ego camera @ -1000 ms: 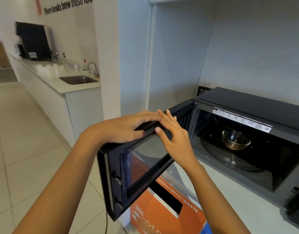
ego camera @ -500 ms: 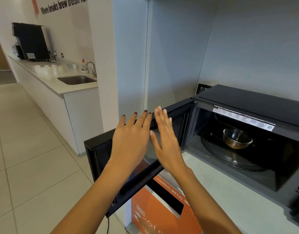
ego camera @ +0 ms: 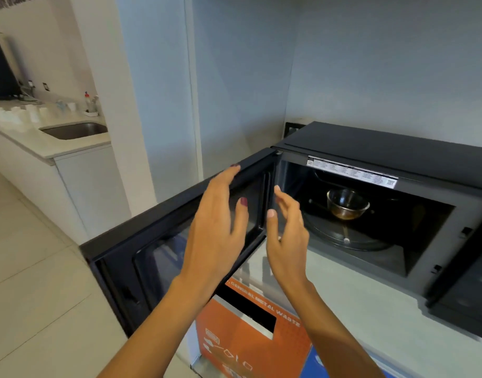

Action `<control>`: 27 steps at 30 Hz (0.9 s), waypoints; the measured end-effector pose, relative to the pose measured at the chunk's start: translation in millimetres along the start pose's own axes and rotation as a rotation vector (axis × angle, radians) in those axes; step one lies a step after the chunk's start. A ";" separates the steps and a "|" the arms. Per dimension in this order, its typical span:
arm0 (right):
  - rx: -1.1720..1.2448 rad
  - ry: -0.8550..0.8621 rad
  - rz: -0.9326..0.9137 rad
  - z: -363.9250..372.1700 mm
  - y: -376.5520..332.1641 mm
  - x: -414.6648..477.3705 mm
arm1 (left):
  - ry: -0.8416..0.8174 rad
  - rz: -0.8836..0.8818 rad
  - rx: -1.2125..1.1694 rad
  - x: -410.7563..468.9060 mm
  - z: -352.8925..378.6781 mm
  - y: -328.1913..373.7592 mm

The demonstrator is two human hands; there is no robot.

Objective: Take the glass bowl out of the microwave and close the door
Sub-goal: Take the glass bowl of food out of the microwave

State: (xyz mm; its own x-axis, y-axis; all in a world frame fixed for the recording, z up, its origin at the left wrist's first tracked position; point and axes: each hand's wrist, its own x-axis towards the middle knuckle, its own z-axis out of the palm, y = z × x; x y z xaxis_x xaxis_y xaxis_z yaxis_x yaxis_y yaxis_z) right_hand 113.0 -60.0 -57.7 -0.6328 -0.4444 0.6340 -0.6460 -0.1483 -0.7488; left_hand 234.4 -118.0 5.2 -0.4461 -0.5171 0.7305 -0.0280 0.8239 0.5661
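Note:
A black microwave (ego camera: 384, 148) stands on a pale counter, its door (ego camera: 141, 236) swung wide to the left. Inside, a small clear glass bowl (ego camera: 347, 204) sits upright on the round turntable. My left hand (ego camera: 218, 227) hovers in front of the door's inner face, fingers spread, holding nothing. My right hand (ego camera: 286, 230) is just at the left edge of the microwave's opening, fingers apart and empty, still well short of the bowl.
An orange waste bin (ego camera: 250, 339) with a slot stands below the counter edge (ego camera: 357, 309). A white counter with a sink (ego camera: 76, 130) runs along the left wall. Tiled floor (ego camera: 30, 282) lies to the left.
Both hands have let go of the door and moved right toward the opening. The door has swung further open.

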 end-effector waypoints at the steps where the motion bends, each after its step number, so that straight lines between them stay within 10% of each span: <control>1: -0.004 0.033 0.034 -9.9 6.1 0.3 | -0.030 -0.013 -0.036 -1.4 12.1 -2.6; 16: -0.302 0.314 0.303 -138.2 112.7 13.2 | -0.528 -0.498 -0.568 -17.3 199.4 -54.9; 27: -0.414 -0.016 0.461 -176.4 203.1 76.2 | -0.513 -0.516 -0.593 46.9 307.8 -81.2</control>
State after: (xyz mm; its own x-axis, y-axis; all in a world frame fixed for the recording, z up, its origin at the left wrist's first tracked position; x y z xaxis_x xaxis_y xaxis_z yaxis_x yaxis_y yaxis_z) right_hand -141.7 31.8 -127.4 -0.8821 -0.3946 0.2574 -0.4212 0.4160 -0.8059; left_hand -59.5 -137.7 -124.1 -0.8494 -0.5039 0.1570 0.0648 0.1955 0.9786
